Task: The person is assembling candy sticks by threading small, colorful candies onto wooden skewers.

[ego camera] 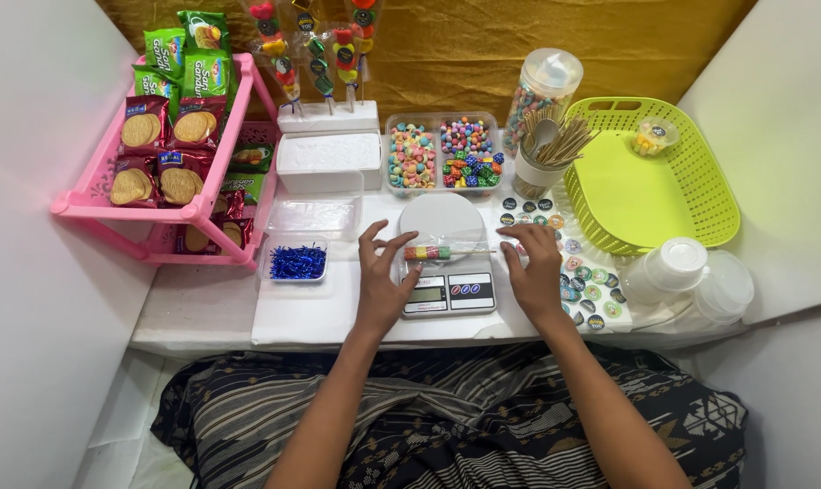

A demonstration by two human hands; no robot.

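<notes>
A candy skewer in a clear wrapper (447,251) lies across a white kitchen scale (443,272) on the white table. My left hand (381,276) rests at the skewer's left end, its fingertips touching the wrapper beside the coloured candies. My right hand (533,264) lies at the right end, fingers on the stick end of the wrapper. Both hands have their fingers spread, and neither closes around the skewer.
A pink rack of biscuit packs (171,136) stands left. A tray of blue ties (297,261), foam blocks with finished skewers (328,116), two candy tubs (442,152), a cup of sticks (542,158), round stickers (584,281), a green basket (650,172) and white lidded cups (687,272) surround the scale.
</notes>
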